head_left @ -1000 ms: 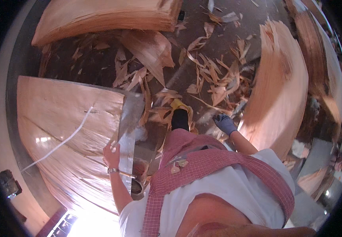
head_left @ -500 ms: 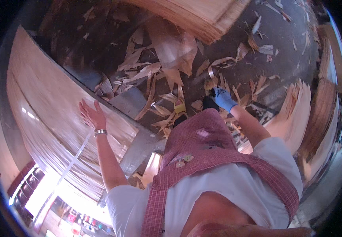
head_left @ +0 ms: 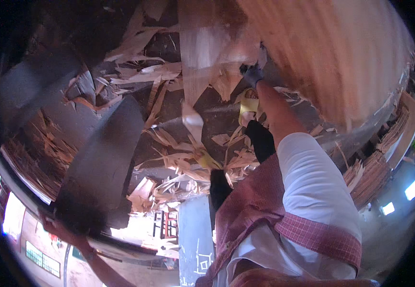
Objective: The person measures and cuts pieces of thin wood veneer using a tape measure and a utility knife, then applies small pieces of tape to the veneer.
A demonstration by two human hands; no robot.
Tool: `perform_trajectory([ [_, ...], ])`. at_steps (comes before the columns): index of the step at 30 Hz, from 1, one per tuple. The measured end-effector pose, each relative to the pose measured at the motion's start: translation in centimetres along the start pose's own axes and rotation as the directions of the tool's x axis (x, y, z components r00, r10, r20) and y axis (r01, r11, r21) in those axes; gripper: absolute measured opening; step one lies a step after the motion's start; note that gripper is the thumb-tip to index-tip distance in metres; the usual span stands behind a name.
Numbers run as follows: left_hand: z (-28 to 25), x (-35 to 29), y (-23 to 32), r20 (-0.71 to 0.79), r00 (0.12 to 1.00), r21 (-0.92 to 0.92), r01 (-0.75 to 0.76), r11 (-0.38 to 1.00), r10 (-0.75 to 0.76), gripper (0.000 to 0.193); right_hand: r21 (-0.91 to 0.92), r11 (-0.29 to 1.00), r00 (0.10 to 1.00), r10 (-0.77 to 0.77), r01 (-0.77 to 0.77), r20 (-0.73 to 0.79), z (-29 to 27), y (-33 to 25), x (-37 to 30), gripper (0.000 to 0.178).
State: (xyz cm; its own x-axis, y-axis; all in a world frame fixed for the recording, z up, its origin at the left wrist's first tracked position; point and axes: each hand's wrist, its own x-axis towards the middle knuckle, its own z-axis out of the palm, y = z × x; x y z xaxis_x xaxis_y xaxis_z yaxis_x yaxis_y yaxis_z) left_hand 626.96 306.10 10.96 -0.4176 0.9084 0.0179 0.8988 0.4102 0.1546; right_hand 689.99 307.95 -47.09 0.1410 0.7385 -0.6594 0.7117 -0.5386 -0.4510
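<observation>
My right hand (head_left: 253, 75), in a blue-grey glove with dark fingertips, reaches far forward beside the edge of a large pale wood veneer sheet or stack (head_left: 332, 57). Its thumb and fingers look spread, with the fingers close to that edge; whether they touch it is unclear. My bare left hand (head_left: 52, 226) is low at the far left, near the end of a dark flat metal plate (head_left: 100, 162). Blur and shadow hide its fingers. A thin veneer strip (head_left: 200, 52) hangs or lies just left of my right hand.
Torn veneer scraps (head_left: 169, 74) litter the dark floor around my feet in yellow footwear (head_left: 248, 106). Layered veneer stacks (head_left: 384, 148) stand at the right. A grey panel with white markings (head_left: 195, 244) lies at the lower middle.
My body has turned and bent forward. The right hand moved from near my leg to the veneer edge. The left hand left the veneer stack on the left and dropped low and back.
</observation>
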Motion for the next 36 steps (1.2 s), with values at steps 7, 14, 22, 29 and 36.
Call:
perform_trajectory([
  [7,2.3,0.1,5.9,-0.071,0.989,-0.035,0.131,0.991,-0.133,0.07,0.54,0.77,0.938,0.24,-0.34,0.249,1.5,0.7,5.3,0.04],
  [14,-0.1,-1.5,1.9,-0.056,0.994,0.042,-0.089,0.995,0.091,0.069,0.708,0.687,0.958,-0.057,-0.165,0.28,0.0,-16.2,-10.0,0.038],
  [22,-1.8,-2.6,2.2,-0.168,0.971,0.233,-0.128,0.964,0.17,0.052,0.459,0.863,0.828,-0.408,0.212,0.385,-11.1,-30.1,-27.3,0.025],
  [29,-3.1,-3.6,4.6,-0.273,0.935,0.116,-0.202,0.972,0.227,0.062,0.294,0.699,0.604,-0.713,0.652,0.357,-32.4,-44.0,-40.8,0.016],
  [36,-1.8,-11.1,18.2,0.69,0.71,-0.72,0.694,0.034,0.14,0.069,0.178,0.611,0.572,-0.788,0.771,0.229,-49.8,-53.2,-52.8,0.018],
])
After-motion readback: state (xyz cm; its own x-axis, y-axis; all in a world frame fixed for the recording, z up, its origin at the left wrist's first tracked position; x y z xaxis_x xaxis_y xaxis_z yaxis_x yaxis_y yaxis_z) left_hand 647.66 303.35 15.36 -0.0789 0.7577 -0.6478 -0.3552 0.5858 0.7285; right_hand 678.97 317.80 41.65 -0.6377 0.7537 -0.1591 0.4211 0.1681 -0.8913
